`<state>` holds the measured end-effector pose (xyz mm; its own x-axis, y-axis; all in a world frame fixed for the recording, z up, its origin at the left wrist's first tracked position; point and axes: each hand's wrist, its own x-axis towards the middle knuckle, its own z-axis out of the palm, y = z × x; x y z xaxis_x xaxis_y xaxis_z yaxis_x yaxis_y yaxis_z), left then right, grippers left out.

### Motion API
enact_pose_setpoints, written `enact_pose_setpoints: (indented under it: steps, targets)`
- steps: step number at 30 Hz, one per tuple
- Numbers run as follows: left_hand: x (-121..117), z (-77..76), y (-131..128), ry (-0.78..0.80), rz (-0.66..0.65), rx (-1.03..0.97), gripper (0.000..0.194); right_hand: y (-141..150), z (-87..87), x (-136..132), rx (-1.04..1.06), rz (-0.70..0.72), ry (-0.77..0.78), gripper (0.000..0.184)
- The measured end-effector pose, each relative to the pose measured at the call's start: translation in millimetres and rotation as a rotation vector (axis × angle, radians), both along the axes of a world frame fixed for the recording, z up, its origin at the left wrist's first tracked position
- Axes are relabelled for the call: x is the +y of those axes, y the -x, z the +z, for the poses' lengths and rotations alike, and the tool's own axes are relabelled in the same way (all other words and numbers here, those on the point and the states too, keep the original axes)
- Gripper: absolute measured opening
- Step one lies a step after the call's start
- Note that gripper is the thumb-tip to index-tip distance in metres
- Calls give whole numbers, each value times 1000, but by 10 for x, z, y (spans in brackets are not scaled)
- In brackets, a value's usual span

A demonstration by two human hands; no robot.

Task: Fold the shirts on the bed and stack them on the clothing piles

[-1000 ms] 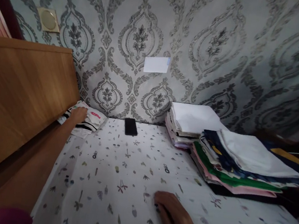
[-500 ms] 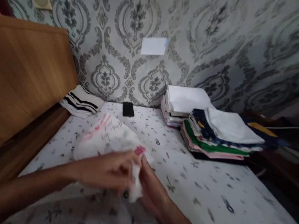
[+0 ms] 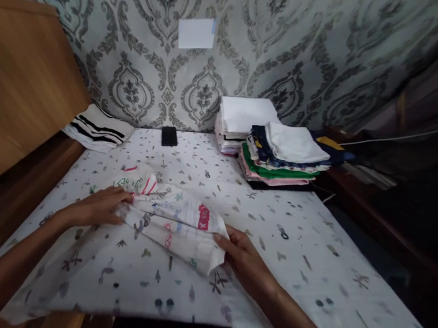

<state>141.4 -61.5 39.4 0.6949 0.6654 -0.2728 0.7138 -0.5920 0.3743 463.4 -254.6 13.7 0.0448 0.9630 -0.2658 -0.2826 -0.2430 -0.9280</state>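
Observation:
A white garment (image 3: pixel 181 226) with red, blue and green prints lies across the table in front of me, partly bunched and creased lengthwise. My left hand (image 3: pixel 105 206) grips its left part, with fingers closed on the fabric. At its right end, my right hand (image 3: pixel 243 251) pinches the edge between a thumb on top and fingers beneath. Part of the garment spreads beyond my left hand. What exact kind of garment it is, I cannot tell.
On the patterned tablecloth (image 3: pixel 292 283), two stacks of folded clothes stand at the back right, one white-topped (image 3: pixel 246 114), one multicoloured (image 3: pixel 278 172). A black phone (image 3: pixel 169 136) lies near the wall. Folded striped cloth (image 3: pixel 99 128) sits beside a wooden cabinet (image 3: pixel 19 76) at left.
My hands were close together on the bunched garment; now they are apart, with it stretched sideways between them. The view has shifted right and down.

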Motion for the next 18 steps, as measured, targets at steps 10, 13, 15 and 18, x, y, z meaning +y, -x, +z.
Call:
enact_pose_setpoints:
  steps: [10,13,15,18]
  targets:
    - [83,-267,367,-447,262,187,43,375,-162,-366,-731,187,-225,14]
    - [131,-274,384,-507,303,137,31,468,-223,-437,-944,224,-359,17]
    - [135,-248,381,-520,324,75,29,483,-268,-447,-984,216,-415,21]
    - [117,-128,372,-437,495,-141,23,388,-261,-397,-803,163,-422,15]
